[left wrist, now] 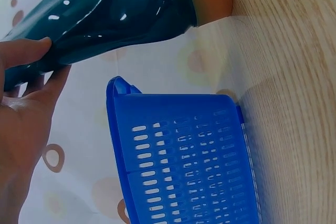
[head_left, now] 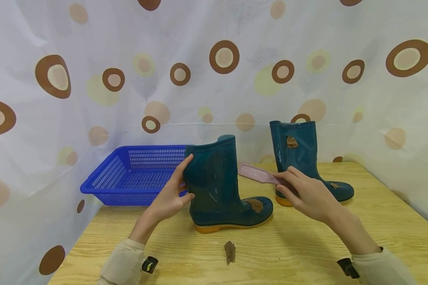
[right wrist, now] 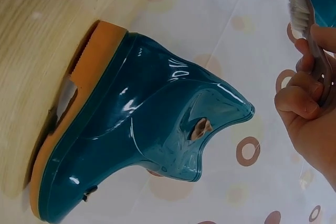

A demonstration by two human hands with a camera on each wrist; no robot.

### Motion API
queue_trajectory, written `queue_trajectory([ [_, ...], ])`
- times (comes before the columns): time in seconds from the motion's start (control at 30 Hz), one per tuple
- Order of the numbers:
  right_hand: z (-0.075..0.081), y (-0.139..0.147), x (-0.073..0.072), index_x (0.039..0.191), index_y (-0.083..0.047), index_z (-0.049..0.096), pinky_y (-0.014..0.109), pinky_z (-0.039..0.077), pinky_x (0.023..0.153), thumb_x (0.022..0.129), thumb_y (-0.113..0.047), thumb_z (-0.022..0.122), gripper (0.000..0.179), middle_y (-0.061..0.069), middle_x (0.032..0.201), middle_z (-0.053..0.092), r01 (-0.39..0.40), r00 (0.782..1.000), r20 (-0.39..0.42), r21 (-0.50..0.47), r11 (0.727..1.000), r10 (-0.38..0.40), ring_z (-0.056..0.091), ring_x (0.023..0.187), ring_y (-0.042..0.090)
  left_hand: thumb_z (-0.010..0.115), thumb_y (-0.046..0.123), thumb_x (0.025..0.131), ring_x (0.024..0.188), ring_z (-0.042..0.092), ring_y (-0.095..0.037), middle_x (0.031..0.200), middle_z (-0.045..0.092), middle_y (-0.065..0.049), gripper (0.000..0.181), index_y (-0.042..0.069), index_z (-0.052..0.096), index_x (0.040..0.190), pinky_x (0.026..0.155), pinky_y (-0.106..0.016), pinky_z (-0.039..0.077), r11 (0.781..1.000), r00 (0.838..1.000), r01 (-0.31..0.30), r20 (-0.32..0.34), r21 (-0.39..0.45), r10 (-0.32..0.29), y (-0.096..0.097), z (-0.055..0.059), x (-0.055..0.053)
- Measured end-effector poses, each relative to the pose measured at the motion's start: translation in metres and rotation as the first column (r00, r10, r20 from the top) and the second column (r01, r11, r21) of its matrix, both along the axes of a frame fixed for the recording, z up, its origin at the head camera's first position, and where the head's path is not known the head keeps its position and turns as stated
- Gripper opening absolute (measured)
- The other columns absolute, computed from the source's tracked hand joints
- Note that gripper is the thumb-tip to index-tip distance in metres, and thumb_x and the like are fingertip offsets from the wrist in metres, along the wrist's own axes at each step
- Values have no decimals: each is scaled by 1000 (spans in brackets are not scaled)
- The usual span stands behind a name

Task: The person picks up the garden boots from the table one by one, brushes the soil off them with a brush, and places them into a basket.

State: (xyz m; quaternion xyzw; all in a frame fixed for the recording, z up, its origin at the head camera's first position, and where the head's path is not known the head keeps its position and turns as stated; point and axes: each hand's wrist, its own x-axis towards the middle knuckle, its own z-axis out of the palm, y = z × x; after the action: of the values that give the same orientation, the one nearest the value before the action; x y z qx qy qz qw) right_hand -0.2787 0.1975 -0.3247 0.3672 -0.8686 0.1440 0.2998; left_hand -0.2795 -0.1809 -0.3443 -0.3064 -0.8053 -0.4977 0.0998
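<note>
Fingers of my right hand curl closed round the handle of a pinkish brush, its pale bristles clear of my grip, while my left hand holds a teal rubber boot by the back of its shaft, thumb on one side and the other fingers set wide on the opposite side, at a wooden table. The brushing looks, in my judgement, only partway along. A loose brown piece lies on the tabletop in front of the held boot, and the shaft side facing me shows no patch. Left to brush, I judge, are a brown patch on the held boot's toe and two more on the second boot, one high on the shaft, one on the toe. The held boot is upright, toe to the right, pressed between my left thumb and fingers; I cannot tell whether its sole rests fully on the wood. The brush head hangs just beside the front of the shaft, contact unclear, with the toe patch below it. The second boot stands behind my right hand; a blue basket sits to the left, beyond my left hand.
</note>
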Motion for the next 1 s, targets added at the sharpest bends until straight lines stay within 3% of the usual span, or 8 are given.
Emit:
queue_trajectory([
  [0.3, -8, -1, -2, 119, -9, 67, 17, 34, 54, 94, -14, 68, 26, -7, 88, 51, 39, 998, 55, -11, 999, -39, 38, 64, -2, 61, -17, 83, 135, 45, -42, 165, 15, -8, 108, 44, 11, 157, 106, -59, 45, 1000, 1000, -24, 15, 14, 24, 5, 1, 1],
  [0.6, -6, -5, -5, 116, -8, 67, 19, 37, 55, 95, -15, 66, 23, -5, 90, 55, 63, 995, 75, -28, 998, -61, 40, 66, 1, 60, -19, 81, 132, 48, -41, 165, 16, -6, 109, 46, 14, 156, 104, -59, 46, 997, 998, -67, 21, 36, 67, 9, 2, -1],
  [0.83, -5, -5, -6, 117, -7, 67, 23, 44, 60, 97, -17, 64, 23, -1, 94, 60, 128, 982, 142, -28, 991, -123, 47, 70, 5, 60, -19, 80, 132, 48, -40, 164, 18, -6, 110, 47, 14, 155, 104, -59, 46, 997, 998, -62, 20, 50, 61, 10, 2, -3],
  [1.0, -7, -5, -7, 119, -6, 66, 24, 42, 60, 99, -19, 62, 25, 0, 96, 61, 137, 971, 202, -13, 990, -132, 47, 70, 5, 59, -19, 80, 131, 48, -39, 164, 18, -5, 110, 48, 15, 155, 104, -58, 47, 996, 998, -62, 30, 57, 61, 10, 2, -4],
])
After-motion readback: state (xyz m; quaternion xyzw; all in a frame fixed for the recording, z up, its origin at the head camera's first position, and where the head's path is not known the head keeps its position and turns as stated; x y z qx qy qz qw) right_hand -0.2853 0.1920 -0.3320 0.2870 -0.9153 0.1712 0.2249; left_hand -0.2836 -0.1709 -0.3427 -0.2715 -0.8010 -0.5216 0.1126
